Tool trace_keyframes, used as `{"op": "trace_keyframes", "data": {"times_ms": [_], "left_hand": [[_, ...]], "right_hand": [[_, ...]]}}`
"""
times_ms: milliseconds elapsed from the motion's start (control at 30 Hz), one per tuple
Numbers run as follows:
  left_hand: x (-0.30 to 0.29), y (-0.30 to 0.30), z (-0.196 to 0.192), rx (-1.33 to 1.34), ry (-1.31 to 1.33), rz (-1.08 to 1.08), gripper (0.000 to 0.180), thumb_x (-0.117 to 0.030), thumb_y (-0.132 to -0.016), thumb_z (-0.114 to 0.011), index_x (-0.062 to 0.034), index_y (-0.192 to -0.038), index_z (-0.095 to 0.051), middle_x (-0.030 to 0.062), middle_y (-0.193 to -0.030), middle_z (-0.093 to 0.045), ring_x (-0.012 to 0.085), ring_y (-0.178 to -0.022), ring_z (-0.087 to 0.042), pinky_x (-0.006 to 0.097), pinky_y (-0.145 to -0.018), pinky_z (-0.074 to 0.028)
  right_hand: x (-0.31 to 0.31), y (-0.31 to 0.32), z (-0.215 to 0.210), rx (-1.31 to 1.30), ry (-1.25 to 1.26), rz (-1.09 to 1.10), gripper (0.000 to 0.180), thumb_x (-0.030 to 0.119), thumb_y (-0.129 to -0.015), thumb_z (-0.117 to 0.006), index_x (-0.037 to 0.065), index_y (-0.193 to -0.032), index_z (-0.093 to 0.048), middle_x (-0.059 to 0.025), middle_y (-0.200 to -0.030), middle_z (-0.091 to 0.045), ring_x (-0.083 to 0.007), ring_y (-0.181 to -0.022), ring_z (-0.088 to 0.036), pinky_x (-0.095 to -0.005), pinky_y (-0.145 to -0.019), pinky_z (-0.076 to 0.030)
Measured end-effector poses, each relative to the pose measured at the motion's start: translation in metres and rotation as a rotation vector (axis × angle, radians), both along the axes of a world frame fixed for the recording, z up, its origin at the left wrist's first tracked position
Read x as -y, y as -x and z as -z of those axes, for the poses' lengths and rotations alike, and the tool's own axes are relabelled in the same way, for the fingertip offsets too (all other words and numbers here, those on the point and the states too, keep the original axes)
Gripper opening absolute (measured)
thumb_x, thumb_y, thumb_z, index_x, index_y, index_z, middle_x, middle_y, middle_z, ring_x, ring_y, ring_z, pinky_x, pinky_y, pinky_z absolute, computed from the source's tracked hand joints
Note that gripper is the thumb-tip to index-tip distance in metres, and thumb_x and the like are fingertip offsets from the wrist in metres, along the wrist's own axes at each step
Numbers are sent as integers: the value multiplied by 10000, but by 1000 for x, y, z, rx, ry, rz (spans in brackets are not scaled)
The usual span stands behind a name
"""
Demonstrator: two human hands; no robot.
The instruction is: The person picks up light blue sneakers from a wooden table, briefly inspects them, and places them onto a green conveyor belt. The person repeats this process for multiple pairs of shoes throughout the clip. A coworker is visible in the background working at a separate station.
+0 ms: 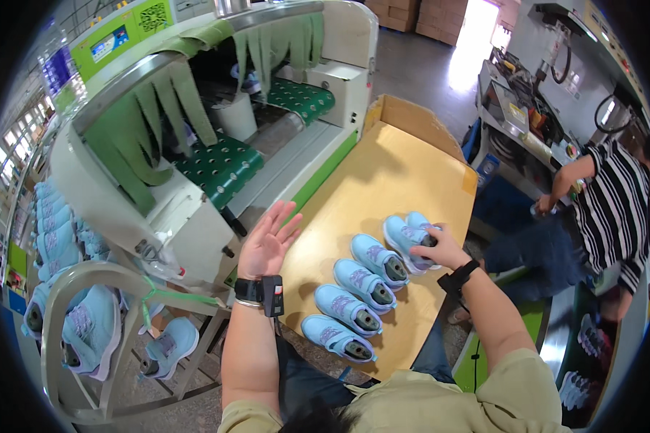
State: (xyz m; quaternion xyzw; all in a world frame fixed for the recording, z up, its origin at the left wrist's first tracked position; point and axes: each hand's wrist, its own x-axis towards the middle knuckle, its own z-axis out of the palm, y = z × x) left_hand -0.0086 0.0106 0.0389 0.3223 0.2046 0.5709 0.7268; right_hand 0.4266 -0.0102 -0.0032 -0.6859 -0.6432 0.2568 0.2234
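Our right hand [440, 247] seems clamped on a light blue shoe [406, 239] on the wooden table [404, 166]; our left hand [267, 242] hangs open, empty.

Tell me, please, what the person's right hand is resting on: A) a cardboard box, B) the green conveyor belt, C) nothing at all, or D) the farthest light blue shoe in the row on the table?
D: the right hand lies on the heel opening of the farthest light blue shoe in the row on the yellow table, while the left hand is open and empty.
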Motion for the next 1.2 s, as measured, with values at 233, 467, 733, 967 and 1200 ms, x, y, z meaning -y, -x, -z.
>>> {"op": "trace_keyframes", "data": {"times_ms": [233, 467, 733, 967, 1200], "left_hand": [[11, 12, -14, 1, -62, -123, 523, -289, -1018, -457, -50, -1474, -365, 148, -1500, -410, 309, -1329, -459, 433, -1100, -358], [15, 12, -39, -42, -285, -260, 540, -218, -1012, -460, 5, -1483, -318, 197, -1487, -404, 317, -1354, -431, 434, -1117, -355], [12, 15, -37, -26, -255, -223, 528, -202, -1005, -471, 16, -1469, -341, 203, -1471, -423, 334, -1346, -437, 437, -1124, -337], [12, 15, -34, -53, -179, -177, 552, -249, -1011, -457, 8, -1480, -318, 193, -1493, -398, 349, -1356, -420, 443, -1124, -331], [5, 12, -27, -14, -122, -143, 538, -251, -1008, -468, -2, -1469, -346, 190, -1483, -415, 338, -1342, -439, 437, -1108, -346]], "right_hand": [[-5, 70, -94, -155, -252, -18, 754, 461, -702, -821, -48, -1217, -609, -230, -1296, -445, -345, -1166, -505, -384, -1016, -423], [-11, 195, -117, -29, -170, -507, 648, 529, -723, -745, 25, -1124, -677, -296, -1148, -510, -394, -1038, -574, -385, -919, -487], [17, 295, -57, 360, -31, -741, 681, 575, -739, -712, 113, -1234, -637, -213, -1302, -492, -461, -1034, -574, -493, -872, -517], [-70, 214, -75, 147, -33, -625, 758, 454, -755, -765, 67, -1352, -506, -254, -1321, -528, -397, -1138, -566, -435, -983, -463], [-99, 91, 5, 77, 39, -348, 604, 221, -722, -808, 19, -1231, -552, -229, -1059, -662, -397, -1054, -614, -427, -925, -475]]}}
